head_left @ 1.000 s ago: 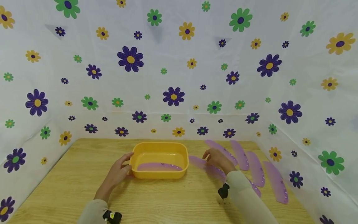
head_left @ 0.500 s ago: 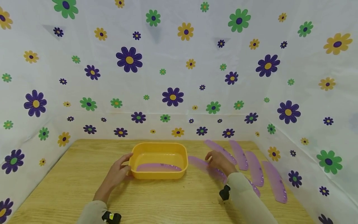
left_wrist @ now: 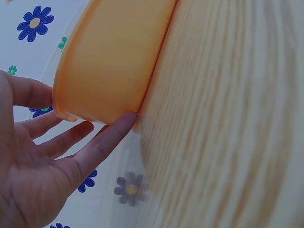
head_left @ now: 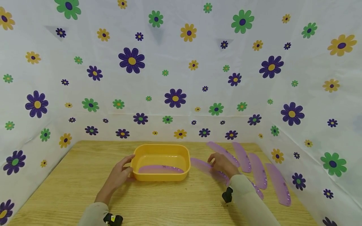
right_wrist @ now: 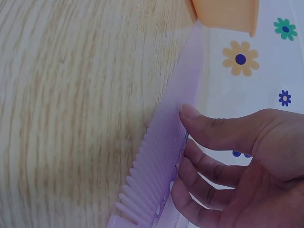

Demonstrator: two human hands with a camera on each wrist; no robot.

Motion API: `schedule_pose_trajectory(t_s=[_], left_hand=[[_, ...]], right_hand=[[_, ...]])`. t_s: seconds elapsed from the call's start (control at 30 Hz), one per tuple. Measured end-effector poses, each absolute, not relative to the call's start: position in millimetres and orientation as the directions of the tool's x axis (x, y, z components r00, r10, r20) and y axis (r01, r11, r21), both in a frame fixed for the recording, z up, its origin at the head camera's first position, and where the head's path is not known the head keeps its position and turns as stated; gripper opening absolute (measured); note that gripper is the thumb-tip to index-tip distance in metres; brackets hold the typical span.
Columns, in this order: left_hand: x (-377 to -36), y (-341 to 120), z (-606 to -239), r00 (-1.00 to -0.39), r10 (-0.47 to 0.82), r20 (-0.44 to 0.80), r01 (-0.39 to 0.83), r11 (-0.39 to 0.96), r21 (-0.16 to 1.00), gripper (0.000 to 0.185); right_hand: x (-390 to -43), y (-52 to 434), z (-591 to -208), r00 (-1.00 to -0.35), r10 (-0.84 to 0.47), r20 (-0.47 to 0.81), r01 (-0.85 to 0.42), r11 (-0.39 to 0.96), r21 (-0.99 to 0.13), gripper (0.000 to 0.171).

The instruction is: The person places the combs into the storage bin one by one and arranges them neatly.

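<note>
A yellow plastic tub stands on the wooden table, with a purple comb lying inside it. My left hand grips the tub's left end; in the left wrist view, its fingertips touch the end wall and lower corner. Just right of the tub, another purple comb lies slantwise, its narrow tip close to the tub. The right hand holds this comb along its back, thumb on one side and the other fingers curled at the decorated edge. Its teeth show in the right wrist view.
More purple combs lie fanned out at the right: a far one, then others and an outermost comb. Another comb is partly hidden by the right sleeve. Flower-printed white sheeting walls the table in.
The right hand has shifted very slightly to the right along its comb. The left hand and the tub stay as they were.
</note>
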State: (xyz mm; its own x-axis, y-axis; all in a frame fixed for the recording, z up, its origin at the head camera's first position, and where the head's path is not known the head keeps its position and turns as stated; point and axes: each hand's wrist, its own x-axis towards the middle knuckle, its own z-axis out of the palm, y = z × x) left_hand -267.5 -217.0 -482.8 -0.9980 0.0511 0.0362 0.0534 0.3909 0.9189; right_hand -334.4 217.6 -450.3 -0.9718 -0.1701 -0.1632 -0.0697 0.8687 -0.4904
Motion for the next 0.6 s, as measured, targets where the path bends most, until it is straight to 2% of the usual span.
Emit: schedule_pose_trajectory(t_s=[0.27,0.6], left_hand=[[-268.0,-215.5,-480.4,-0.998,0.054,0.032,0.050,0.382,0.923,0.062],[-266.8,-216.2,-482.7,-0.998,0.063,0.028,0.050,0.365,0.930,0.062]], right_hand=[[-337.1,219.3,-450.7,-0.973,-0.154,-0.174,-0.047,0.864,-0.501,0.035],[-331.2,221.5,-445.6,-0.966,-0.139,-0.217,0.019,0.801,-0.598,0.038]])
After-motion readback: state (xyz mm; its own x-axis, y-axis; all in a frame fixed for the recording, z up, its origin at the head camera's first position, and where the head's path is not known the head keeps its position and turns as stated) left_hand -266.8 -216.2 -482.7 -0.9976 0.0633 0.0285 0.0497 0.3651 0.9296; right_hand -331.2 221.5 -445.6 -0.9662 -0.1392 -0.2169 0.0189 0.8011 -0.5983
